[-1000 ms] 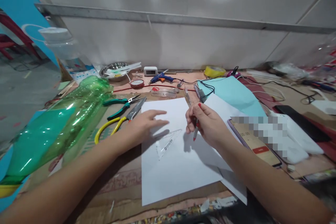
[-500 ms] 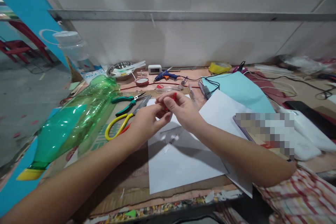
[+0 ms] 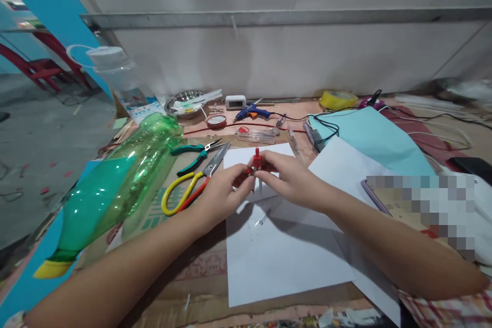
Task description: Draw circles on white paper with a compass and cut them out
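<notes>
My left hand and right hand, fingertips pinched close together, hold a red-headed drawing compass above the white sheet. Clear set square lies on the sheet, partly shadowed.

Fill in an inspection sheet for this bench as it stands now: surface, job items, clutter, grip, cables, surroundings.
Surface: brown cardboard under white paper.
Job items: red-topped tool, held upright; clear set square on the paper.
Clutter: scissors and pliers left of the paper; green bottle farther left; glue gun behind.
Grip: right hand pinches the tool; left hand meets it, hold unclear.
Cables: black cable runs from the glue gun toward the blue sheet.
Surroundings: wall behind; red chairs far left.
</notes>
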### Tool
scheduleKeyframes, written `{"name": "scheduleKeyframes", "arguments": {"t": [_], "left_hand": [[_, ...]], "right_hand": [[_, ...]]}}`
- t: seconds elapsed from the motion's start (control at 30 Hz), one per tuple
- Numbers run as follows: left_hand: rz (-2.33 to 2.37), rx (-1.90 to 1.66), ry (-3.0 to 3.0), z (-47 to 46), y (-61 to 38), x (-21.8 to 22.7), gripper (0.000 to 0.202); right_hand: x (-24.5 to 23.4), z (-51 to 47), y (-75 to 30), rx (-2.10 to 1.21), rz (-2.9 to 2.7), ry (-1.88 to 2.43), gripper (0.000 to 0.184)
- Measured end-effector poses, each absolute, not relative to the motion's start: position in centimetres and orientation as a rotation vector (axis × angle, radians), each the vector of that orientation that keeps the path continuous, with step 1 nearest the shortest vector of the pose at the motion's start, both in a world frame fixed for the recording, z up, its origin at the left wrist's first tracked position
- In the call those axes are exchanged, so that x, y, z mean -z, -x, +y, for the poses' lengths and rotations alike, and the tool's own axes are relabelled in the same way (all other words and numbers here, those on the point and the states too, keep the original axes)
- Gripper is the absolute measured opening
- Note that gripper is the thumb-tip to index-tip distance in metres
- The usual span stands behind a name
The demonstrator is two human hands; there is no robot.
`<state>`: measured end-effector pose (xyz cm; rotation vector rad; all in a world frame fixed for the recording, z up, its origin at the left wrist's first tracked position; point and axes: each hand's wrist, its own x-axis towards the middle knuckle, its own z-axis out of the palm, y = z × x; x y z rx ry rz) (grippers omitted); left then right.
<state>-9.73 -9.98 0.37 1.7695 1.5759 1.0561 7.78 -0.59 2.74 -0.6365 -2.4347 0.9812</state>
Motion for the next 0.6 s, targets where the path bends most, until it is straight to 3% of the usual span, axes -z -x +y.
{"name": "scheduleKeyframes", "arguments": {"t": [0.07,0.17,0.23,0.33,0.6], "left_hand": [[1.587,-1.065,-1.760,-10.0,9.9,-0.6,0.018],[1.522,-1.084,-1.625,-9.8,10.0,-0.6,0.017],[1.420,-1.127,-1.433,-9.6,10.0,-0.3,0.028],[1.311,-1.163,-1.202,-9.3,9.9,0.2,0.056],[1.189,-1.242,-1.057,-9.1,9.8,0.1,0.046]], "right_hand": [[-2.4,-0.3,-7.8,-1.111,-2.365,0.627,0.013],[-0.8,0.1,-7.6,-1.374,-2.080,0.654,0.039],[0.6,0.1,-7.3,-1.524,-1.848,0.673,0.051],[2.4,-0.1,-6.8,-1.764,-1.556,0.692,0.056],[2.0,-0.9,-6.7,-1.953,-1.374,0.620,0.066]]}}
